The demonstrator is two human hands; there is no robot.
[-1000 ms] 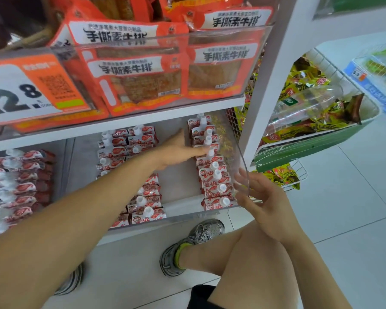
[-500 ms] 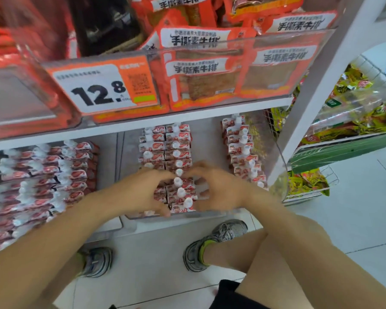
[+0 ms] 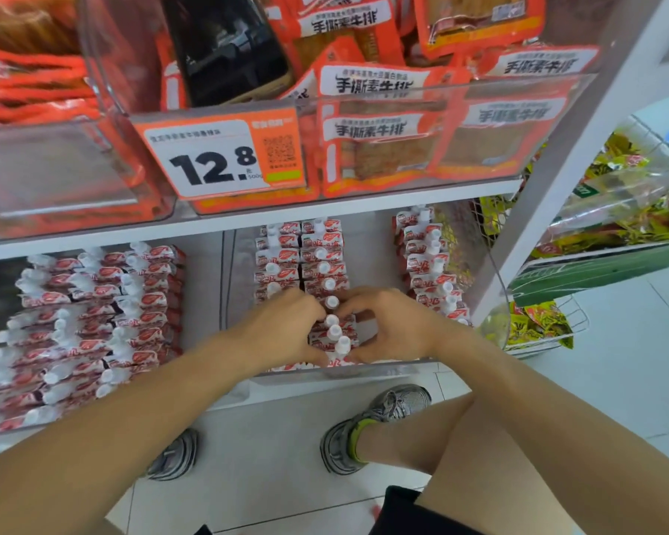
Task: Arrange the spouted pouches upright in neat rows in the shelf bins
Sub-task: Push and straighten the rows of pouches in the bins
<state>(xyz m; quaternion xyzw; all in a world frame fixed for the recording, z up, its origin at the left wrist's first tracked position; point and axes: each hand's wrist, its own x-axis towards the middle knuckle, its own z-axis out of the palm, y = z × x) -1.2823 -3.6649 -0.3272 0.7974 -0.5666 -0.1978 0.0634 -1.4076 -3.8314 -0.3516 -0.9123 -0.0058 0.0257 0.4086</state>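
While the person is crouching at the low shelf, both hands are working in the clear bin (image 3: 364, 370) w/ the red-and-white spouted pouches. The left hand (image 3: 282, 330) is cupping the front pouches (image 3: 335, 335) from the left, fingers curled round them; the right hand (image 3: 393, 326) is mirroring it from the right, fingers also curled in, thumbs low near the bin's front wall. Between the 2 hands a short line of white caps is showing, pouches upright. Behind the hands the same double row (image 3: 302, 256) is running back toward the shelf rear, caps up. A single row (image 3: 429, 264) is standing well apart at the bin's right side. In the next bin to the left, more pouches (image 3: 89, 322) are leaning in packed rows. Above, a price tag (image 3: 217, 154) reading 12.8 is sitting on the upper bin w/ orange snack packs (image 3: 379, 133). Grey sneakers (image 3: 375, 426) are visible on the tile floor below.
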